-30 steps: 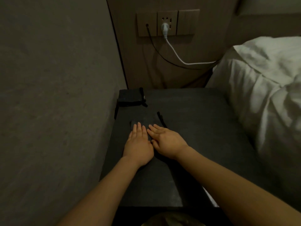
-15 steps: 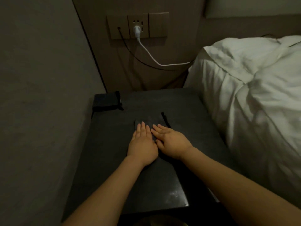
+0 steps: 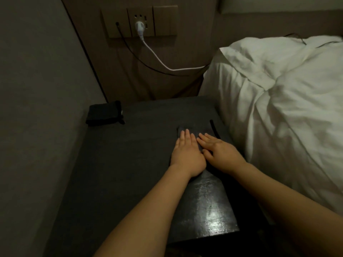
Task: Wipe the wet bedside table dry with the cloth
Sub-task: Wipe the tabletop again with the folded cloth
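— Mid-wipe, by the look of it. Left hand (image 3: 187, 156) and right hand (image 3: 220, 154) side by side, fingers straight and flat, pressing down on the cloth (image 3: 200, 130).

— And the cloth itself?

— Dark, hard to tell from the dark tabletop (image 3: 141, 164); spread under both palms toward the right side, near the bed (image 3: 278, 108), a thin dark strap or loop (image 3: 214, 129) trailing from its far right corner.

— Much left to dry?

— Probably yes. Glossy sheen on the near right corner (image 3: 209, 214), likely moisture, though possibly only reflected light. Left half too dim to judge.

— Next move, then?

— Probably keeping flat pressure and dragging the cloth back toward that shiny near edge, then across to the left. Worth steering clear of the black folded item (image 3: 104, 114) in the far left corner.
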### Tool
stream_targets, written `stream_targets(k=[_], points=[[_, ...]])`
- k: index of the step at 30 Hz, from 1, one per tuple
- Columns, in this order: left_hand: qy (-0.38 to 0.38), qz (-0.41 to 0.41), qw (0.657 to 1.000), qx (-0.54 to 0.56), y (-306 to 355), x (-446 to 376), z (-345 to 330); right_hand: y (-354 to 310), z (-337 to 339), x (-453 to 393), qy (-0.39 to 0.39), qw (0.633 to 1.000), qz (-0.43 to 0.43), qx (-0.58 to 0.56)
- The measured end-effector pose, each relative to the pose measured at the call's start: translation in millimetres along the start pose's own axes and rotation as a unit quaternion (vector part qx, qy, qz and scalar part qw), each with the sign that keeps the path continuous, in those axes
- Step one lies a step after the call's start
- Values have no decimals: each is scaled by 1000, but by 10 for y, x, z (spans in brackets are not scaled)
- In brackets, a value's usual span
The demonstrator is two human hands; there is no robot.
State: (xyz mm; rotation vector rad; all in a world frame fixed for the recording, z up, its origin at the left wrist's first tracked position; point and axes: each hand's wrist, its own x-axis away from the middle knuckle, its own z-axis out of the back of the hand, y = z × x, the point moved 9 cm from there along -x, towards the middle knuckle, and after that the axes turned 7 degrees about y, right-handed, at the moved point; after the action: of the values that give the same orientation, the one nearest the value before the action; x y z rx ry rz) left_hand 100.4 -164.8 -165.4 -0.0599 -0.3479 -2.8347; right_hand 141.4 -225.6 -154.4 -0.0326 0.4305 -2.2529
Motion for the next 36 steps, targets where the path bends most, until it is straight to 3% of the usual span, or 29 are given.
stream_targets(k=[15,36], points=[[15,-41,999,6,490,23,-116,354,164,340,12,999,-52,-3],[-10,-42,999,-15,307,450,-132,-124,99,618,-4,996,-85,22]])
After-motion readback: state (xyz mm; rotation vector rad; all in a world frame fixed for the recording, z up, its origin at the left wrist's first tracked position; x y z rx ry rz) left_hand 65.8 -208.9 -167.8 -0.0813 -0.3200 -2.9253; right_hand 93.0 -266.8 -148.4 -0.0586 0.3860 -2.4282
